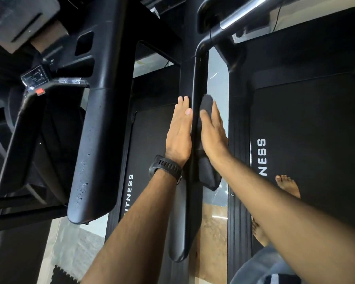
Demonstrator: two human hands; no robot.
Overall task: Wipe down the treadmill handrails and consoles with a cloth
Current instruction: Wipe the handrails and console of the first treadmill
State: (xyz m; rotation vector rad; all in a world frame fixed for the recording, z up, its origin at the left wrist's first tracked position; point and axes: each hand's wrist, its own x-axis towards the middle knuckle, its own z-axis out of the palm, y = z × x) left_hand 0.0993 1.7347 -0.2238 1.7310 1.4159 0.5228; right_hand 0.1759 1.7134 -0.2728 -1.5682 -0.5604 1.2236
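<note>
A long black treadmill handrail (190, 201) runs down the middle of the head view. My left hand (179, 132), with a black watch on the wrist, lies flat against the rail's left side, fingers straight. My right hand (212, 132) presses a dark folded cloth (206, 171) against the rail's right side. The cloth shows above my fingertips and below my wrist. A second, wider black handrail (92, 150) lies to the left, with water droplets on its lower part. The console (19, 23) sits at the top left, mostly out of frame.
Black treadmill belts with white FITNESS lettering (261, 156) lie on both sides of the rail. My bare feet (288, 185) stand on the right belt. A silver and black grip bar (234, 19) curves at the top right. A red safety clip (39, 91) sits under the console.
</note>
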